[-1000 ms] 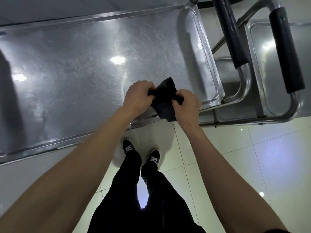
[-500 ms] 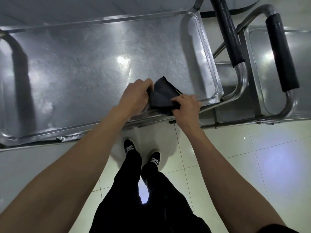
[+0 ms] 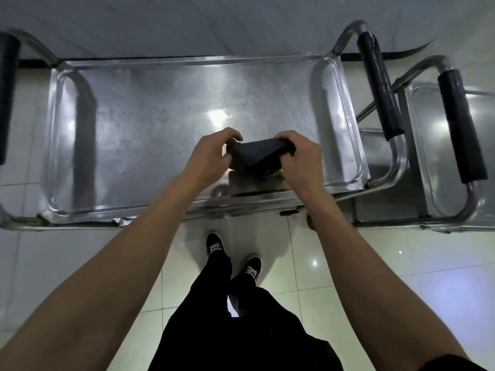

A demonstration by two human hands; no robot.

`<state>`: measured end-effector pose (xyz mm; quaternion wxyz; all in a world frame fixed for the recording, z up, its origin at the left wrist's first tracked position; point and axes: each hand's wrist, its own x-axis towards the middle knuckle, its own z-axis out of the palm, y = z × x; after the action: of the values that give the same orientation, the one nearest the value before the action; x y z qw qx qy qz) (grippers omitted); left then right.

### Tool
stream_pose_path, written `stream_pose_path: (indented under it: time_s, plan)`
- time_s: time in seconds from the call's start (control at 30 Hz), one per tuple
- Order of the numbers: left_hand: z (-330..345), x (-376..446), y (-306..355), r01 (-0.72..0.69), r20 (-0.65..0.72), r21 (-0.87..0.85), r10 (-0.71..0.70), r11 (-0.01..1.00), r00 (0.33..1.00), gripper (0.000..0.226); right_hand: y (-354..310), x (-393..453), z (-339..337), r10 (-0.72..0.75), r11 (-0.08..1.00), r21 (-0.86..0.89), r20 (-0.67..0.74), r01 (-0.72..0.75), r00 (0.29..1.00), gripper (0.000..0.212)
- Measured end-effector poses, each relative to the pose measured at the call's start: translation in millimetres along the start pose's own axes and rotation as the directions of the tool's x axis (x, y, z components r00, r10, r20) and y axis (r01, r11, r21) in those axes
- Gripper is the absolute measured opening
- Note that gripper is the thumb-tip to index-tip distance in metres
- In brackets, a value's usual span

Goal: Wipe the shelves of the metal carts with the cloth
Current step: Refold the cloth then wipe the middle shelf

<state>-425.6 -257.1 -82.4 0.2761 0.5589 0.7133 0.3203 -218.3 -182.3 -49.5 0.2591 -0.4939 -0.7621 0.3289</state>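
Note:
A dark cloth (image 3: 254,156) with a small yellow patch at its lower edge is stretched between both hands, just above the near edge of a metal cart's top shelf (image 3: 160,124). My left hand (image 3: 211,156) grips the cloth's left end with curled fingers. My right hand (image 3: 301,159) grips its right end the same way. The shelf is a shiny, scratched steel tray with a raised rim. A second metal cart (image 3: 434,145) stands to the right, its shelf partly in view.
Black-padded handle bars rise at the first cart's right end (image 3: 380,89), at its left end (image 3: 6,97) and on the second cart (image 3: 462,129). My legs and dark shoes (image 3: 214,245) stand on the pale tiled floor (image 3: 401,277) just before the cart.
Both hands have spread the cloth wider, from a bunched fold to a flatter band. The view has pulled back, so the whole first shelf now shows.

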Motion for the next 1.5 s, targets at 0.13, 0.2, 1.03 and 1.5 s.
stream_pose_path:
  time_s: [0.13, 0.2, 1.03, 1.5]
  plan:
    - [20.1, -2.1, -8.8, 0.019, 0.041, -0.045, -0.018, 0.999, 0.999, 0.039, -10.5, 12.4, -1.8, -0.005, 0.998, 0.064, -0.003, 0.005, 1.0, 0.048]
    - [24.6, 4.9, -10.5, 0.06, 0.007, -0.051, -0.06, 0.997, 0.998, 0.032, -7.8, 18.1, -5.3, 0.023, 0.998, 0.065, 0.004, -0.024, 1.0, 0.048]
    - [-41.5, 84.9, 71.2, -0.157, -0.035, 0.161, 0.165, 0.974, 0.986, 0.039, 2.9, 78.8, -0.9, -0.17, 0.982, -0.049, 0.165, 0.181, 0.971, 0.037]
    - [-63.0, 56.1, 64.8, -0.124, -0.196, 0.226, 0.17, 0.966, 0.966, 0.034, -24.4, 107.8, -5.2, -0.2, 0.978, 0.094, 0.203, 0.184, 0.958, 0.015]
